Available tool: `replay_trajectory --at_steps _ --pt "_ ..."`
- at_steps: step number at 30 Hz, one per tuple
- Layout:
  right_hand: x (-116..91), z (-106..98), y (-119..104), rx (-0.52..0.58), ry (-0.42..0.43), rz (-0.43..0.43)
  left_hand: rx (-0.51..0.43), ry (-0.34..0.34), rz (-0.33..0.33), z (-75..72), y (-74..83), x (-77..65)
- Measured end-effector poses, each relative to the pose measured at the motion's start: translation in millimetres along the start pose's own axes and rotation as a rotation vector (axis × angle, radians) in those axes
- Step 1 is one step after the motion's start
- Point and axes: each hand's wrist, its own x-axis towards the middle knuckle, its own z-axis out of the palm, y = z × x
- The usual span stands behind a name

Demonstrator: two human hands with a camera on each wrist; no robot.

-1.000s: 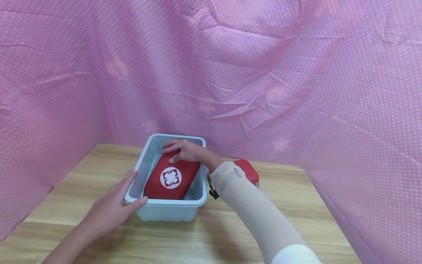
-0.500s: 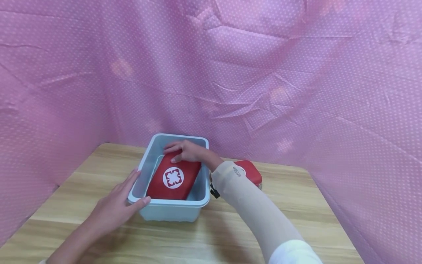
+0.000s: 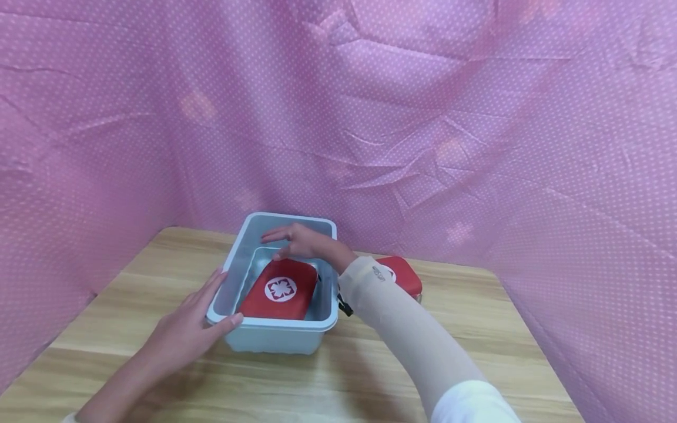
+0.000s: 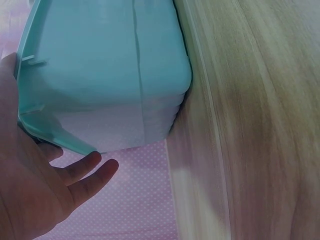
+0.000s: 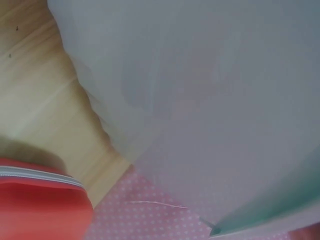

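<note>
A red first-aid pouch with a white round emblem lies inside a pale blue-green plastic bin. My right hand reaches over the bin's right rim, its fingers stretched out above the far end of the pouch. Its thumb tip is right at the pouch's far edge. At the bin's near left corner, my left hand rests against the rim, thumb on the near side and fingers along the left side. The left wrist view shows these fingers loosely extended past the rim.
A second red pouch, partly behind the right forearm, stands right of the bin; its zipper shows in the right wrist view. A black clip lies beside the bin. Pink dotted cloth surrounds the wooden table.
The first-aid pouch has dropped lower in the bin, its far end coming away from my right hand's fingers. My left hand stays at the bin's corner.
</note>
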Motion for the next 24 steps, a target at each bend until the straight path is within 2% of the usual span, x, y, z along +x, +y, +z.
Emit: replay_trajectory --at_steps 13,24 --pt "-21.0 3.9 -3.6 -0.027 0.05 0.01 -0.003 -0.013 -0.013 -0.2 2.1 -1.1" --pt "-56.7 -1.2 -12.4 0.027 0.101 -0.098 -0.007 -0.009 -0.003 -1.5 2.7 -4.0"
